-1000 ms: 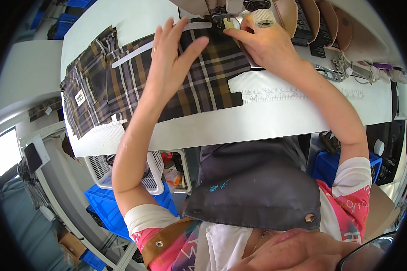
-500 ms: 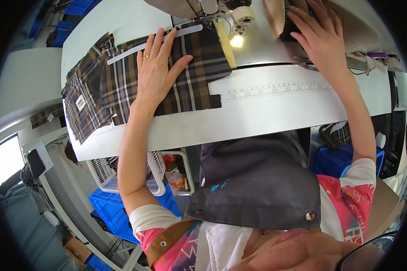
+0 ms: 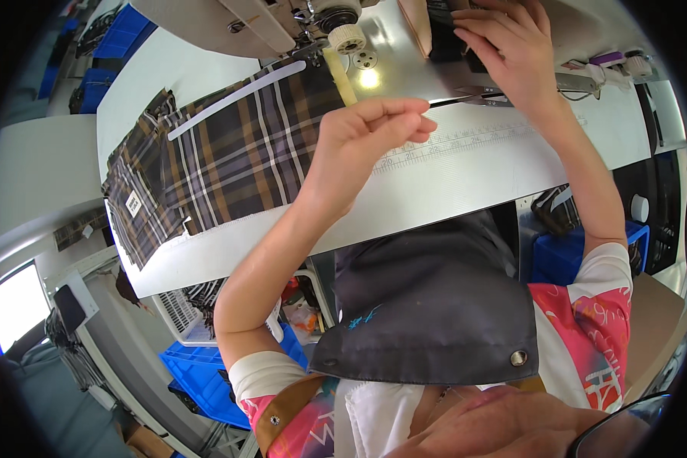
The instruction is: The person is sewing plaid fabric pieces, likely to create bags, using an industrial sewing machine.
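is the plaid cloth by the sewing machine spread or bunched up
Mostly spread: the plaid cloth lies flat on the table, though its left end looks layered.

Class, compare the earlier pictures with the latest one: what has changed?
The left hand has come off the plaid cloth's middle and moved right, its grip now drawn together. The right hand has left the sewing machine for the dark pieces further right. More of the yellow strip shows. The plaid cloth still lies on the table, white strip on top.
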Motion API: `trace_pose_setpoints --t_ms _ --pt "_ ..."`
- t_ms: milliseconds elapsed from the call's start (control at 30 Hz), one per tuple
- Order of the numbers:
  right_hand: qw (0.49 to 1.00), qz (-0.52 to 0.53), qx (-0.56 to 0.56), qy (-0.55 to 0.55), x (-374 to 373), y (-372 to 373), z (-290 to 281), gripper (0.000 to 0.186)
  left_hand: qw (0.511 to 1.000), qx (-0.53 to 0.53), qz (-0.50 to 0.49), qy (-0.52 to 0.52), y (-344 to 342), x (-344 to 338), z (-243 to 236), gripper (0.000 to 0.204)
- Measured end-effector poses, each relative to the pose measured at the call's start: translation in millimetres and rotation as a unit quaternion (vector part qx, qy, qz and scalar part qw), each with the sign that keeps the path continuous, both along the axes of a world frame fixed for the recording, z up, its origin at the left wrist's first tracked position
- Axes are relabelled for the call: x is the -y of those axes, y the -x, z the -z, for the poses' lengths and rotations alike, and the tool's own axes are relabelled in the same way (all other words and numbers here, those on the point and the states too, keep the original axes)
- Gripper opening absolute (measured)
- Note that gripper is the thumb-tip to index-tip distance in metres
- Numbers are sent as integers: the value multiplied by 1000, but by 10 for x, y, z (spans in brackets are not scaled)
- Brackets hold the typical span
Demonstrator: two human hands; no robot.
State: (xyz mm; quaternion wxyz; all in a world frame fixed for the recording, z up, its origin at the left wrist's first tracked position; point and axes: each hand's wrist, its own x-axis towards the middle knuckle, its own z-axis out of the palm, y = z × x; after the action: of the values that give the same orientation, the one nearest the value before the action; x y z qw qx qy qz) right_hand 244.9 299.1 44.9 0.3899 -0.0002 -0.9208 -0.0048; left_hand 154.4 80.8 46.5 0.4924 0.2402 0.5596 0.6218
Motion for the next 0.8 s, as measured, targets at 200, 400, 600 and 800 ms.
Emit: trace_pose_setpoints --t_ms 200,400,600,800 --pt "997 -68 22 -35 359 -307 162 12 986 149 -70 -30 18 -516 283 24" --pt "993 43 92 -65 -286 -272 97 22 976 183 -82 -87 -75 -570 254 23" --pt "991 59 119 -12 -458 -329 232 18 971 200 -99 -90 -180 -550 211 23" --pt "957 84 30 275 -90 -387 -114 11 979 156 -103 -83 -187 -519 295 22"
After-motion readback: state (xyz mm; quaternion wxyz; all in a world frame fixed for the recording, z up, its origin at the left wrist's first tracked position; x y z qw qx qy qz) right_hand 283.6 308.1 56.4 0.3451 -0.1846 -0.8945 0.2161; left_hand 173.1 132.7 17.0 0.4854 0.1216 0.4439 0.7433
